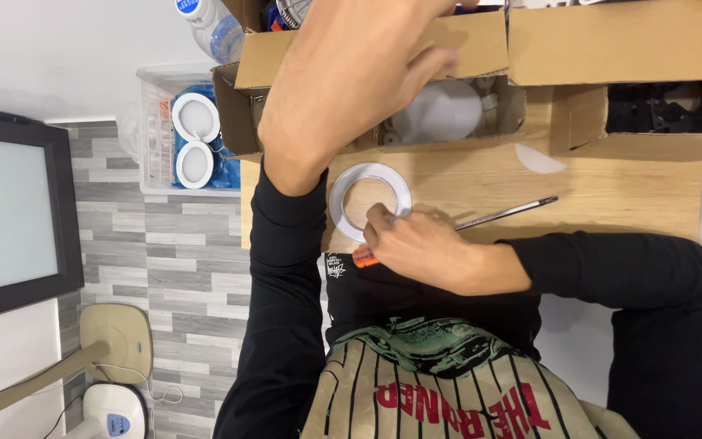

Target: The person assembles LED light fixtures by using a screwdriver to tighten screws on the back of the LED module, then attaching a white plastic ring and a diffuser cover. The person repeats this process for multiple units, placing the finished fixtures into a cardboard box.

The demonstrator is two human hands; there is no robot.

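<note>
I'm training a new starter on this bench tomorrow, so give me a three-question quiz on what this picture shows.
1. True or false: the white ring lies flat on the wooden table.
2. What does the right hand hold? A) a bottle B) a screwdriver with an orange handle C) a cup
3. Where does the left hand reach?

Key
1. True. It lies on the tabletop by the right hand's fingers.
2. B. Its metal shaft sticks out past the hand, lying along the table.
3. Up to the open cardboard box at the table's far edge, where a white rounded part sits inside.
</note>
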